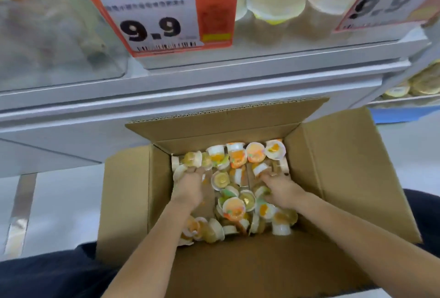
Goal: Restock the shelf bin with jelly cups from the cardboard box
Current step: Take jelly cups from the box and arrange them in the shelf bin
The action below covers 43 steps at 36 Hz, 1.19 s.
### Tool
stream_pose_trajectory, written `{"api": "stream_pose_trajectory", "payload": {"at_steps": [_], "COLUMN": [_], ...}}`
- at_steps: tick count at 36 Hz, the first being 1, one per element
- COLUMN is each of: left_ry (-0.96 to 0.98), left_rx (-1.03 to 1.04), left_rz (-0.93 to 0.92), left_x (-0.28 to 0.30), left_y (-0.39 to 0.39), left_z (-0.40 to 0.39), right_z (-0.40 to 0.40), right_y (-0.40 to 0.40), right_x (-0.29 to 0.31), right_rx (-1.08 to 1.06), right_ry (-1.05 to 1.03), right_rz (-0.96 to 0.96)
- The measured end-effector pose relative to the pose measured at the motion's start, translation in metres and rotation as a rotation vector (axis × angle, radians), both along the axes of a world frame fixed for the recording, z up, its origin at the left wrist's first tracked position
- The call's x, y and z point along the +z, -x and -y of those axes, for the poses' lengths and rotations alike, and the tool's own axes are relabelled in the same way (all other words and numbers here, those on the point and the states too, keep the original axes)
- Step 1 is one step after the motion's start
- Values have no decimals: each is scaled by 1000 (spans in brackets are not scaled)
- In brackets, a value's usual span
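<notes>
An open cardboard box (128, 202) stands on the floor in front of the shelf. Its bottom is strewn with several small jelly cups (234, 207), white with orange, yellow and brown fillings. Both my hands are down inside it. My left hand (188, 189) lies palm down at the left, fingers curled into the cups at the far-left corner. My right hand (282, 189) is at the right, with its fingers and thumb closed around cups. Above, the clear shelf bin (273, 5) holds pale yellow and white cups.
An orange price sign reading 9.9 (162, 19) hangs on the bin front, and a second one (385, 5) is at the right. Another clear bin (59, 36) sits at the left. White shelf edges (190, 83) overhang the box. My dark-trousered knees (47, 274) flank it.
</notes>
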<state>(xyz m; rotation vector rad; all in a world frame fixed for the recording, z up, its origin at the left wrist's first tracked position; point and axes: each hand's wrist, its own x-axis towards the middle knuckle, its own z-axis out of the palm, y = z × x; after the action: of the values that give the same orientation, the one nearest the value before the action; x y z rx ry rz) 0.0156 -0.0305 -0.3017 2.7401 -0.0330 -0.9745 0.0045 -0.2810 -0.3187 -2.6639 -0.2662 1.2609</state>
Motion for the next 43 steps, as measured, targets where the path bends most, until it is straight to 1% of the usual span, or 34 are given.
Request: {"api": "stream_pose_trajectory", "payload": {"at_steps": [3, 5, 9, 12, 14, 16, 20, 22, 24, 26, 29, 31, 32, 34, 37, 41, 43], "left_ry": [-105, -132, -192, -231, -227, -170, -32, 25, 40, 7, -42, -58, -73, -125, -188, -216, -213], "left_rx": [17, -2, -103, -164, -253, -380, -682, -802, -935, -1016, -1047, -1071, -1090, -1138, -1201, -1253, -1237], "left_rz": [33, 24, 24, 58, 130, 199, 214, 216, 205, 168, 112, 85, 84, 101, 156, 176, 188], "left_x": [-13, -20, -29, -30, -29, -28, -31, -35, -40, -44, -49, -52, -53, -54, -56, -54, -54], "left_y": [-1, -3, -10, -13, -10, -5, 0, -3, -5, -9, -14, -15, -14, -9, -4, -6, -4], "left_z": [-11, -13, -10, -9, -7, -2, 19, 36, 53, 65, 70, 70, 70, 67, 64, 62, 59], "right_z": [-7, -10, -17, -22, -24, -24, -20, -20, -22, -25, -27, -27, -26, -26, -26, -25, -24], "right_y": [7, 10, 9, 6, 4, 5, 13, 16, 16, 15, 15, 15, 15, 15, 15, 13, 13], "right_x": [-13, -19, -26, -26, -25, -26, -26, -24, -21, -15, -6, -2, -1, 1, 3, 9, 14], "right_rx": [-103, -123, -127, -176, -218, -262, -413, -559, -792, -1091, -1526, -1750, -1832, -1933, -2020, -2091, -2113], "right_ry": [-25, -9, 36, -6, -43, -73, -195, -310, -445, -565, -731, -844, -880, -914, -930, -964, -980], "right_rz": [-43, -37, -38, -77, -82, -61, 28, 87, 75, -42, -326, -470, -510, -543, -564, -554, -549]}}
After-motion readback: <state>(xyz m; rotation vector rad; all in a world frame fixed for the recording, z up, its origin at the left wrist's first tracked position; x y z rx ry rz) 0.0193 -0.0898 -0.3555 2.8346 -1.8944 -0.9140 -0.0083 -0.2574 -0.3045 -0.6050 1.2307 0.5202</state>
